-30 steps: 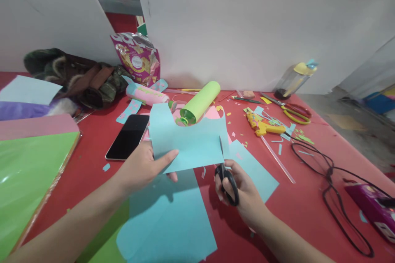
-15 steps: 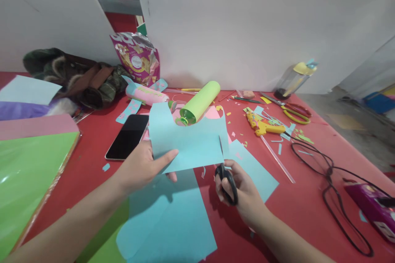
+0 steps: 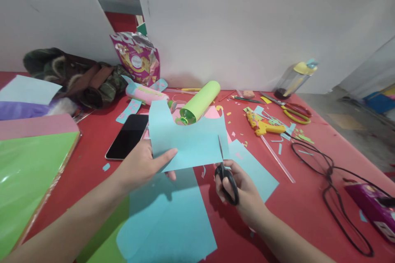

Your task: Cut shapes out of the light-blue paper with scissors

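My left hand (image 3: 156, 162) pinches the lower left part of a light-blue sheet of paper (image 3: 188, 144), thumb on top and fingers beneath. The sheet is held up off the table and has a curved cut-out along its far edge. In my right hand (image 3: 239, 189) is a pair of black-handled scissors (image 3: 227, 183), fingers in the loops. One blade lies over the right part of the sheet, pointing away from me; the other is hidden behind the paper. Just past the cut-out lies a green bottle wrapped in lime-green paper (image 3: 202, 100).
More light-blue paper (image 3: 173, 222) lies below my hands. A phone (image 3: 128, 136) and a pink paper-wrapped bottle (image 3: 148, 94) are to the left. Rightward are a yellow glue gun (image 3: 265, 127), its black cable (image 3: 330, 170), yellow-and-red-handled scissors (image 3: 296, 115) and paper scraps.
The scissors have shifted very slightly, and the visible blade leans a little more to the left over the sheet. The rest looks nearly the same.
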Available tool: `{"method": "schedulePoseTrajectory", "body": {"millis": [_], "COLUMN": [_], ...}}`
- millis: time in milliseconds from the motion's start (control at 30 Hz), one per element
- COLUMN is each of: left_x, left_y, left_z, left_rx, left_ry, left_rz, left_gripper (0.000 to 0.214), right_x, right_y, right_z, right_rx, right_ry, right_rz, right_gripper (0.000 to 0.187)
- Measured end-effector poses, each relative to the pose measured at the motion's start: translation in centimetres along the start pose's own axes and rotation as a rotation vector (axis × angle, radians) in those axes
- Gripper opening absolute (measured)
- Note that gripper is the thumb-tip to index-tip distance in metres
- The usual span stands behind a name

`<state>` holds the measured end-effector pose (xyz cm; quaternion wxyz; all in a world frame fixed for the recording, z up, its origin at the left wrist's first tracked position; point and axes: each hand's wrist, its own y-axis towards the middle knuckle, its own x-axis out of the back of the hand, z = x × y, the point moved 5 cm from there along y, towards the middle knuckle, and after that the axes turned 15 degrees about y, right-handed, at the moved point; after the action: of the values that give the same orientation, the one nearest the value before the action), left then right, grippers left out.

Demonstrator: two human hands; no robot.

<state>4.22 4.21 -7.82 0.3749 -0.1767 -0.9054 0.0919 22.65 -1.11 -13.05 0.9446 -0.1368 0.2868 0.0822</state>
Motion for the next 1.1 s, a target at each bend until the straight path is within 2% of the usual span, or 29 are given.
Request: {"method": "schedulePoseTrajectory", "body": {"millis": [100,267,433,800,1000,1100], "left_x": [0.1,0.6,1.1,0.3,-0.5,-0.8], "left_y": [0.0,0.4,0.6,0.5,0.5,0.5], "left_z": [0.1,0.2,0.4,0.7,1.3,1.3], "left_rx": [0.015,-0.009,0.022,0.056,0.087,0.047], "left_ry": [0.007,0.077,0.140,0.000,-0.079,-0.105], "left_rz": [0.004,0.003,0.012,0.130,0.193,0.201], "left_gripper": [0.036,0.027,0.022,0.020,0.022,0.026], "right_x": [-0.2,-0.4,-0.6,0.0,0.3,0.4], "right_y": [-0.1,-0.4,-0.3,0.0,0.0,0.0], "right_z": [0.0,0.2,0.0,-0.1,0.0,0.0], "right_rx": [-0.035,-0.146,-0.197,-0.123,-0.074,-0.065], "right_ry": [0.046,0.082,0.118,0.087,0.055,0.028], "right_rz": [0.017,-0.023,0.022,0.083,0.038,0.025], "right_gripper": [0.041,0.041,0.041,0.030,0.033,0.035]}}
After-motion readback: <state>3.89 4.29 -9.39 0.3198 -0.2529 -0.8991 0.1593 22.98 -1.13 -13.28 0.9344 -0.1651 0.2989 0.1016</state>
